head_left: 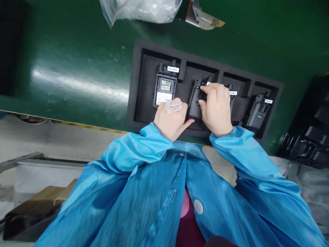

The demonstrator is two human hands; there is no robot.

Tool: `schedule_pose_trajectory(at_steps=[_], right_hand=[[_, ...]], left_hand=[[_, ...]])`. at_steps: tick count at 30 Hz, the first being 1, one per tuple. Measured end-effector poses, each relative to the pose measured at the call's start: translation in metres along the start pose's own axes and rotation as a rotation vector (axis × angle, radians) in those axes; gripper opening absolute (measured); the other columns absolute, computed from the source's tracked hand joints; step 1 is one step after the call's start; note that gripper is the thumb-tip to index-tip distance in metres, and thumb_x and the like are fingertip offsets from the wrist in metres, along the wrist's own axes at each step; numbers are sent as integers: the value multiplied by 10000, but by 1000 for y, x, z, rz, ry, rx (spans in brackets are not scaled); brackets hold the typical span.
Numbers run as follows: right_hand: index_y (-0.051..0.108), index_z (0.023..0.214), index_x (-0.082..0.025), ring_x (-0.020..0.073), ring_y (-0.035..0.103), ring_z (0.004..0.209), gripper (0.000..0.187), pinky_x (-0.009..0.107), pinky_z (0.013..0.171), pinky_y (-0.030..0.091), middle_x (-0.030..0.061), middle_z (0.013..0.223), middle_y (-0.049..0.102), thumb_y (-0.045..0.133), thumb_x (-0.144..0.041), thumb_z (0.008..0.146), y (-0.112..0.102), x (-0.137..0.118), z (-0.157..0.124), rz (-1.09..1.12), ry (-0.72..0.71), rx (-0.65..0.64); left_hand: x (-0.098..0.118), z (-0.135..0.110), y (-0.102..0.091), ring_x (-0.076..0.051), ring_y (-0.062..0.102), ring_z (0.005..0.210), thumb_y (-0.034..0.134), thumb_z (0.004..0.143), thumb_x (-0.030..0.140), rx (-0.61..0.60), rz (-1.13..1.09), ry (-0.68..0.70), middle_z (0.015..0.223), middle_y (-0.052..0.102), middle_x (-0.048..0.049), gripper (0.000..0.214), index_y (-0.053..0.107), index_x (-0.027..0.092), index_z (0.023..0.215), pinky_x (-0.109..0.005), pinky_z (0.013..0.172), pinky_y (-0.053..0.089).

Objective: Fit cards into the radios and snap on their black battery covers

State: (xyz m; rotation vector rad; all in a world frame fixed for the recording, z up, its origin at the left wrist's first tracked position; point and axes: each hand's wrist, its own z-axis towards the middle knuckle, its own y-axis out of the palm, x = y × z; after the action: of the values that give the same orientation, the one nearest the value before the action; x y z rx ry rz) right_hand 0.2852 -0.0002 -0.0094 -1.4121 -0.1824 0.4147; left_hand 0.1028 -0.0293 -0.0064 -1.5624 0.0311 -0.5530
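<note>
A black foam tray (137, 85) lies on the green belt (77, 68) and holds several black handheld devices in its slots. My right hand (217, 109) grips the second device (194, 104), fingers pressed on its upper back. My left hand (171, 118) steadies the same device at its lower left edge, thumb against it; a finger cot covers one finger. The leftmost device (165, 89) lies back-up with its battery bay open and a white label showing. Another device (257, 111) sits in the right slot. A third device is mostly hidden behind my right hand.
A clear plastic bag (138, 10) and a small metal-and-red part (203, 17) lie at the belt's far side. A black moulded tray (311, 133) sits at the right. Brown cardboard (38, 202) is low at the left. My blue sleeves fill the foreground.
</note>
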Motion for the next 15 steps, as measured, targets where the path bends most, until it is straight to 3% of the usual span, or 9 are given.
schedule_pose_trajectory(at_steps=[8,15], right_hand=[[513,1292,-94,285,474,1039,375,438,910,445,156,1141,522,361,-247,986,-6,-14,2,-169,10,-65],[527,1297,-97,301,483,1001,408,470,875,453,165,1068,533,284,-220,993,-5,-20,3,-157,77,-82]], left_hand=[[-1,3,-4,-265,580,977,626,859,521,-46,-40,-5,1040,600,-82,388,604,175,1032,-375,812,383],[-1,12,-13,-269,593,968,635,842,552,-109,-21,11,1054,604,-88,434,595,160,1024,-386,830,412]])
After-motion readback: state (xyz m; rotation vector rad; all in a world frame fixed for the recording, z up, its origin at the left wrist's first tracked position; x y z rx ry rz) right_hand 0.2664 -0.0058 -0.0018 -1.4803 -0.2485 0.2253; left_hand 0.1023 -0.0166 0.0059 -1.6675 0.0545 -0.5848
